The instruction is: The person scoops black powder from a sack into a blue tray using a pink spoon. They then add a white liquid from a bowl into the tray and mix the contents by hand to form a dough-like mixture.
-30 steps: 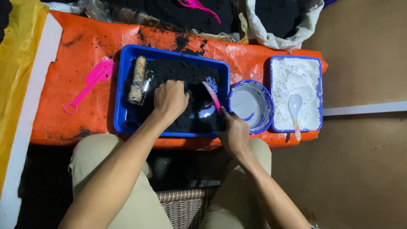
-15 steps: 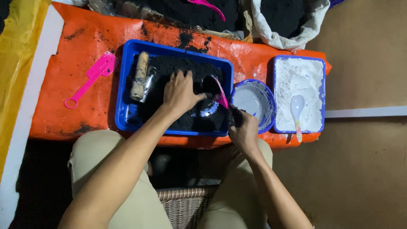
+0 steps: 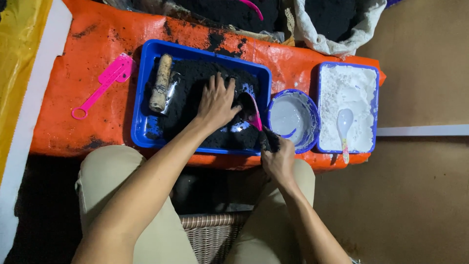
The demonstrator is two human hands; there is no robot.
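— So, hands? 
— Left hand (image 3: 216, 100) spread flat on soil (image 3: 195, 93) inside blue tray (image 3: 141, 98); right hand (image 3: 278, 159) clamped on pink scoop (image 3: 254, 115), tray's right edge. 
— Advice? 
— Press steady, scoop shallow.

Light khaki cloth trousers (image 3: 122, 195) are worn, seen on both thighs on either side of the woven wicker basket (image 3: 212, 234). Both forearms are left bare, no sleeves being seen. The left hand (image 3: 217, 102) and right hand (image 3: 279, 161) are ungloved, without rings.

Two blue trays (image 3: 141, 132) (image 3: 375, 110), perhaps three pink scoops (image 3: 105, 83) (image 3: 253, 115) (image 3: 251, 7).
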